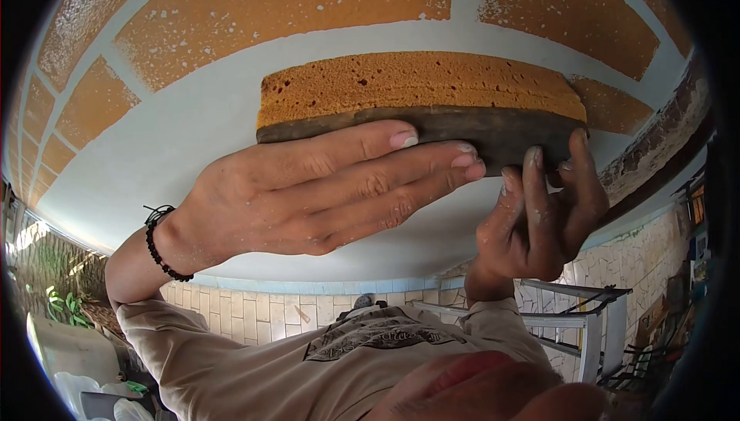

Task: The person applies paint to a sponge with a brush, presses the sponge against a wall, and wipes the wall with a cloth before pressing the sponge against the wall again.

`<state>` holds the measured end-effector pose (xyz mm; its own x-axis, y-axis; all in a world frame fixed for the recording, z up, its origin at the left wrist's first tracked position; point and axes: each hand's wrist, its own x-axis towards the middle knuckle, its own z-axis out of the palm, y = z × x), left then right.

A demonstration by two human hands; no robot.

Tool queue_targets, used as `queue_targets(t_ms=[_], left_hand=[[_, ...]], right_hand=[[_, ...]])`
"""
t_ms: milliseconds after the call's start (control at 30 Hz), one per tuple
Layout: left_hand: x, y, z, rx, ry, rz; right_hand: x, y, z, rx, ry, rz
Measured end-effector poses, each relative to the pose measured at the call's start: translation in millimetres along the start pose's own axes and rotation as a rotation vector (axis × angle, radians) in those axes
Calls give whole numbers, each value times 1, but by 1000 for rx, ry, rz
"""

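A sponge float (432, 86), with a thick orange sponge on a dark backing board, is held up close to a curved wall painted with orange bricks. My left hand (331, 190) is laid along the backing board, its fingers pointing right and closed on the float; the thumb is hidden. Around that wrist is a black braided bracelet (158, 248). At the board's lower right edge is my right hand (539, 213), with curled fingers whose tips are against the float. Pale specks mark the fingers of both hands.
Orange brick shapes (293, 5) speckled with white and pale joints cover the wall. A metal ladder (590, 336) stands at lower right, on a pale stone-tiled floor (247, 313). Plants (65, 307) and pale plastic items (81, 394) lie at lower left.
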<state>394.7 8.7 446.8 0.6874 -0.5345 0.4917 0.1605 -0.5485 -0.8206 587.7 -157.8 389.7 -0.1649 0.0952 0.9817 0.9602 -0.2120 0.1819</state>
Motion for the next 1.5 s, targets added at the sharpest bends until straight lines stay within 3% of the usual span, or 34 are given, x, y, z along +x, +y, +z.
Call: queue_targets(t_ms=[300,367,433,500,533,633,833,1000,1500], left_hand=[[-3,-4,4,31,15,36],[-3,-3,6,32,26,34],[-4,-1,7,19,26,22],[-5,-1,6,2,14,22],[-4,-2,6,-4,13,26],[-3,-4,8,-24,15,46],[-3,-13,5,-50,-57,124],[-7,-10,15,-4,-37,80],[2,-18,18,-68,-20,31]], right_hand=[[-40,-35,27,87,-108,132],[-46,-49,52,105,93,195],[-66,-66,112,171,537,277],[-78,-72,121,168,584,339],[-81,-74,93,122,348,351],[-61,-63,64,46,22,325],[-67,-39,68,79,13,158],[-71,-28,72,95,12,91],[-41,-35,67,43,-60,138]])
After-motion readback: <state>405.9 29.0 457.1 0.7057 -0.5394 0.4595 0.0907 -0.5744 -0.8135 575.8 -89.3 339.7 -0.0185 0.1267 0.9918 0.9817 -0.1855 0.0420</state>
